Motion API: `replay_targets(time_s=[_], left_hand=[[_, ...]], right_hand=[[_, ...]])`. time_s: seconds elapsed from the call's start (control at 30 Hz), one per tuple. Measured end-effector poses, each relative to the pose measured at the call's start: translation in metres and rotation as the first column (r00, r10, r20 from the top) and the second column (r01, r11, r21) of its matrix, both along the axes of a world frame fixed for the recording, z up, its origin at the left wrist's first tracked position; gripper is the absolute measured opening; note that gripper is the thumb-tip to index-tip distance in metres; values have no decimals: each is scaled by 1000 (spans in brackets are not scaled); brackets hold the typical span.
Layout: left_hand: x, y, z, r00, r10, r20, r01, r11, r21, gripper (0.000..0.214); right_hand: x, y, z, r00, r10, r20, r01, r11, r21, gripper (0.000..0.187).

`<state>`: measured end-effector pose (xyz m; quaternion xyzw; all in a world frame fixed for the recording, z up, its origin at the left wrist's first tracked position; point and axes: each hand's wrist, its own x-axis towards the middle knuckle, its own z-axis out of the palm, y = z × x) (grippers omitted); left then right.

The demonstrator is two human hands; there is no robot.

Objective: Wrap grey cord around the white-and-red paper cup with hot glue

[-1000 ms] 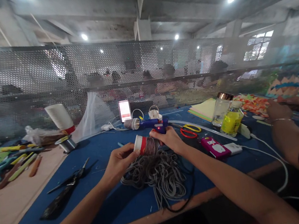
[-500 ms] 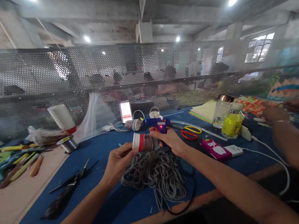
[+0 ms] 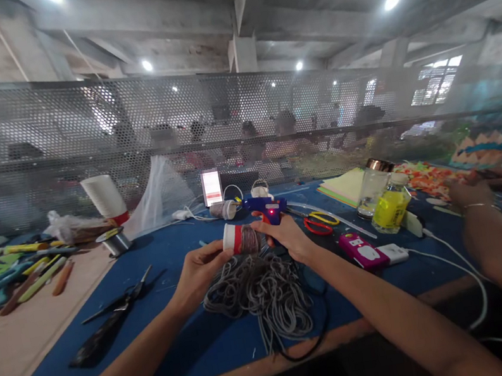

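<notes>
My left hand [image 3: 204, 268] pinches the rim end of a white and red paper cup [image 3: 230, 239], which lies tilted on its side in the air. Grey-brown cord [image 3: 250, 239] is wound round the cup's other end. My right hand [image 3: 291, 239] is closed round the handle of a blue glue gun [image 3: 261, 204] with a lit red lamp, its nozzle pointing left beyond the cup. My right fingertips are close to the wound cord; whether they touch it is unclear. Below both hands lies a loose heap of grey cord [image 3: 264, 298] on the blue table cover.
Behind the gun lies another cord-wrapped cup [image 3: 223, 209]. Scissors [image 3: 320, 222], a purple power bank [image 3: 362, 251] and glass jars [image 3: 371, 190] stand to the right, near a co-worker's hand [image 3: 471, 193]. Black-handled pliers [image 3: 115, 313], a wire spool [image 3: 115, 241] and stacked cups [image 3: 104, 196] are left.
The glue gun has shifted very slightly to the right. My left hand and the cup have hardly moved. The co-worker's hand at the right has moved a little.
</notes>
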<state>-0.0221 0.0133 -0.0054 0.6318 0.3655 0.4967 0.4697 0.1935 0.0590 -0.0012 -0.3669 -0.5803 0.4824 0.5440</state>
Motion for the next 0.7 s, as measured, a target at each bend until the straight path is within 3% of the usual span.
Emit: replay_targets(time_s=[0.23,0.5,0.7], left_hand=[[-1,5,-3,995,84,50,-87,994,68,27],[0,7,-7,990,39,138,-33,998,-47,33],[2,7,-7,961,-47,273,93,983,-157,27]], right_hand=[[-2,-3,2,1000,4,-6,-5,1000,-28,55],[-3,-2,0,1000,-4,-6,3,999,-40,58],[-3,-3,1,1000,-21,18,21,999,-33,56]])
